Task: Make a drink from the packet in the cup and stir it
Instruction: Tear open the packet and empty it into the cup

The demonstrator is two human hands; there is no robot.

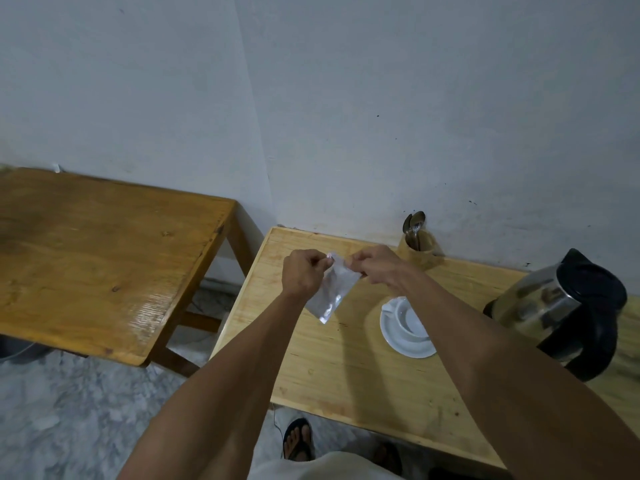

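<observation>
A silvery packet hangs in the air above the light wooden table, slanting down to the left. My left hand pinches its top left corner and my right hand pinches its top right corner. To the right, a white cup sits on a white saucer, partly hidden behind my right forearm. Behind the hands, a wooden holder against the wall carries spoons.
A steel kettle with a black lid and handle stands at the right of the table. A darker wooden table stands to the left across a gap. The walls meet in a corner behind. My sandalled foot shows on the floor below.
</observation>
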